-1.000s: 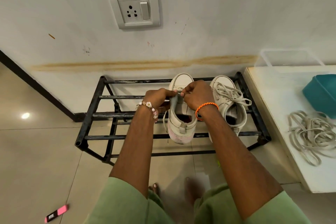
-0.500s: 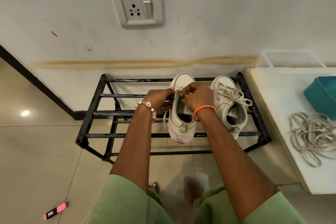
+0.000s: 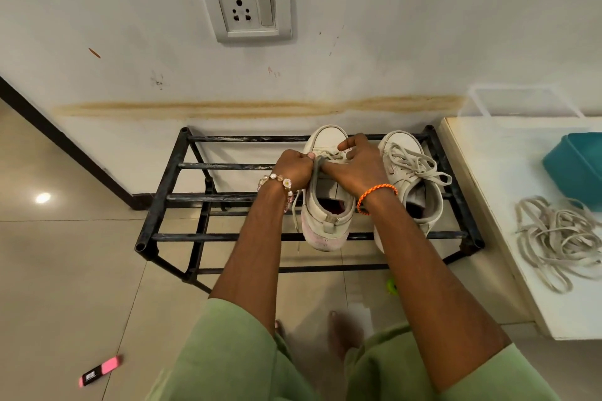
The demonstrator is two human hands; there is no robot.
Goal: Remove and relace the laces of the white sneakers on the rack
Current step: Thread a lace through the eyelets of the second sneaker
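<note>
Both white sneakers sit on the top bars of the black metal rack [image 3: 169, 202], over toward its right end, toes pointing at the wall. The left sneaker [image 3: 327, 205] is the one being worked on. The left hand [image 3: 293, 169] has its grip pinched tight on the lace [image 3: 317, 166] right at the shoe's left side, fingers curled in. The right hand [image 3: 356, 166] lies across the tongue area, thumb and fingers closed on the same lace near the lowest eyelets, with the index finger sticking out over the toe cap. A loose end of that lace dangles down the shoe's left side past the front bar of the rack.

The right sneaker [image 3: 412, 179] is just beside it, fully laced, its loose ends flopped toward the rack's right edge.

On the white tabletop [image 3: 488, 172] to the right there's a tangled pile of spare laces [image 3: 557, 238] near the front edge, a teal tub [image 3: 576, 166] behind that, and a clear plastic box [image 3: 518, 101] at the back against the wall. A pink marker [image 3: 99, 370] lies on the floor tiles at lower left. Wall socket [image 3: 246, 6] up above the rack.
</note>
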